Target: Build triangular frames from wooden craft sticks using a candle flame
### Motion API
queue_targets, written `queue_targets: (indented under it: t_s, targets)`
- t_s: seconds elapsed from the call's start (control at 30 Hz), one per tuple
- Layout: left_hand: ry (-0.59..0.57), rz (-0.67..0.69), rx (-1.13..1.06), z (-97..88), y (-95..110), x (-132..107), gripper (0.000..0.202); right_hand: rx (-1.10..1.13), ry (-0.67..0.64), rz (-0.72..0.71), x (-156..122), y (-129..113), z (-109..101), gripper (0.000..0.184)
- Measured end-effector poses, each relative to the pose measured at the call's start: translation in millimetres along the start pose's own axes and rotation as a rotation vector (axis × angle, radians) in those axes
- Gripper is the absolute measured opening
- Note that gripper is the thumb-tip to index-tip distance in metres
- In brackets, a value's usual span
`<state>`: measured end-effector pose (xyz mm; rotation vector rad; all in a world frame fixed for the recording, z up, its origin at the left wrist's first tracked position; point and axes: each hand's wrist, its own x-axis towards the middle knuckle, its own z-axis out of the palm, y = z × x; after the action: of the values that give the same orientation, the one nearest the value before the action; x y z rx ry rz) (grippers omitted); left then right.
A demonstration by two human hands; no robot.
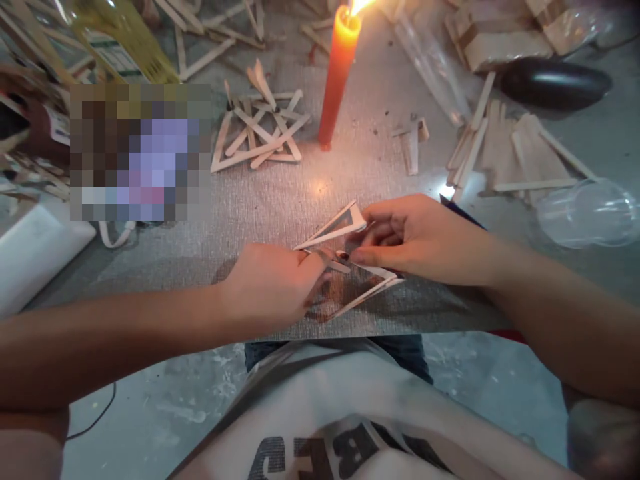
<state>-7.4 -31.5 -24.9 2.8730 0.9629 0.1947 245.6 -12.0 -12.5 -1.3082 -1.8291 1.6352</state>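
Observation:
Low over the front of the table, my two hands meet at a small frame of wooden craft sticks [327, 236], joined into narrow V shapes. My left hand [273, 283] comes in from the left, its fingers closed on the sticks in the middle. On the other side my right hand [415, 233] curls around the frame's right part, thumb and fingers pinching it near a dark spot. Some fingertips are hidden behind the sticks and each other. Behind my hands a lit red candle [335, 87] stands upright.
Left of the candle lies a star-like stick assembly [260, 137]. Loose craft sticks [530, 150], a clear plastic cup [590, 212] and a dark oval object [555, 83] are at right. A bottle of yellow liquid [125, 47] and a white block [40, 243] are at left.

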Motion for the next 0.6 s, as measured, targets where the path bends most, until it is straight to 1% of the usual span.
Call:
queue_targets:
  t_s: [0.03, 0.1, 0.17, 0.2, 0.27, 0.37, 0.43, 0.5, 0.6]
  targets:
    - [-0.007, 0.009, -0.004, 0.1, -0.2, 0.0, 0.032, 0.048, -0.038, 0.057, 0.6, -0.5, -0.5, 0.013]
    - [0.009, 0.022, 0.008, 0.2, -1.2, 0.0, 0.034, 0.105, -0.065, 0.095, 0.9, -1.9, -1.8, 0.018]
    - [0.035, 0.017, 0.033, -0.2, -2.5, 0.4, 0.035, 0.109, -0.103, 0.079, 0.0, -2.7, -3.5, 0.016]
    - [0.037, 0.010, 0.039, -0.5, -3.0, 0.8, 0.035, 0.084, -0.116, 0.043, -0.6, -2.5, -4.3, 0.013]
    - [0.029, 0.003, 0.025, -1.5, -3.8, 1.9, 0.036, -0.033, -0.113, -0.095, -1.7, -0.2, -6.0, 0.012]
    - [0.015, -0.006, -0.002, -2.2, -4.3, 3.4, 0.037, -0.269, -0.094, -0.417, -1.2, 7.0, -7.9, 0.017]
    - [0.022, -0.007, -0.020, -1.1, -5.1, 3.3, 0.036, -0.378, -0.105, -0.595, 0.0, 12.6, -8.6, 0.019]
    - [0.031, 0.012, -0.044, 0.9, -6.5, 2.4, 0.035, -0.444, -0.113, -0.710, 0.8, 17.5, -8.8, 0.019]
    - [0.061, 0.085, -0.021, 3.2, -9.4, 0.9, 0.030, -0.523, -0.121, -0.812, -0.4, 22.4, -8.2, 0.022]
